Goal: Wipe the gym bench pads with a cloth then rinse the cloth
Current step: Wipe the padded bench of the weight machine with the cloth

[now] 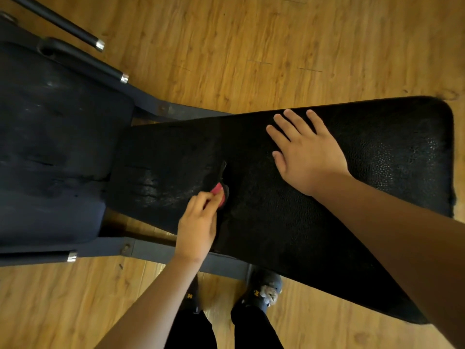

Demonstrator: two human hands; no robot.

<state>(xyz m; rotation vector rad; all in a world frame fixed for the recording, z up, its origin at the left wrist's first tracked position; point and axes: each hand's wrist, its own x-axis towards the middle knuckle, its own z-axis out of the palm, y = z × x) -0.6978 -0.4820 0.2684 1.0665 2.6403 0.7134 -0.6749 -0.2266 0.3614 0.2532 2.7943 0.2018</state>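
A long black textured bench pad (377, 157) runs across the middle of the view, and a darker seat pad (55, 147) lies at its left end. My left hand (197, 227) pinches a red item with a dark edge, the cloth (218, 193), at the pad's near side where a dark fold of material (222, 170) stands up. A damp sheen shows on the pad to the left of the cloth. My right hand (305, 152) lies flat on the pad with its fingers spread, palm down.
The bench's dark metal frame (156, 250) crosses under the pads. Two black bars with chrome caps (99, 45) stick out at the upper left. A wooden floor (251, 46) lies all around. My feet in dark slippers (266, 290) stand at the bench's near side.
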